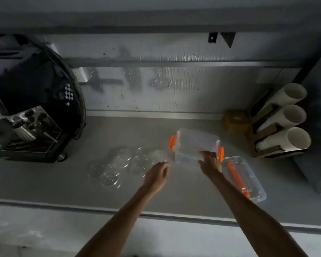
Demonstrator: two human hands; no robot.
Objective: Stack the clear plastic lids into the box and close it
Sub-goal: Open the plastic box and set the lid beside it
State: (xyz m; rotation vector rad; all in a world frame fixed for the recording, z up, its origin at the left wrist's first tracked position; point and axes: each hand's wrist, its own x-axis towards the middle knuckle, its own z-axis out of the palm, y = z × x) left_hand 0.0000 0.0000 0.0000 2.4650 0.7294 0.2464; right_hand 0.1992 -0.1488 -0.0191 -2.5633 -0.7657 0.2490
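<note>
A clear plastic box (pixel 191 141) with orange clips (pixel 171 142) stands open on the grey counter. My right hand (pixel 210 162) grips its near rim. The box's clear cover (pixel 244 178), with an orange handle, lies flat to the right of that hand. Several clear domed lids (pixel 121 158) are scattered on the counter left of the box. My left hand (pixel 157 175) reaches toward the nearest lid (pixel 158 156), fingers curled at its edge; whether it grips the lid I cannot tell.
A black coffee machine (pixel 32 115) fills the left side. A holder with three stacks of white cups (pixel 287 119) stands at the right, a small brown box (pixel 234 120) beside it. The counter's front edge (pixel 100 210) runs below my forearms.
</note>
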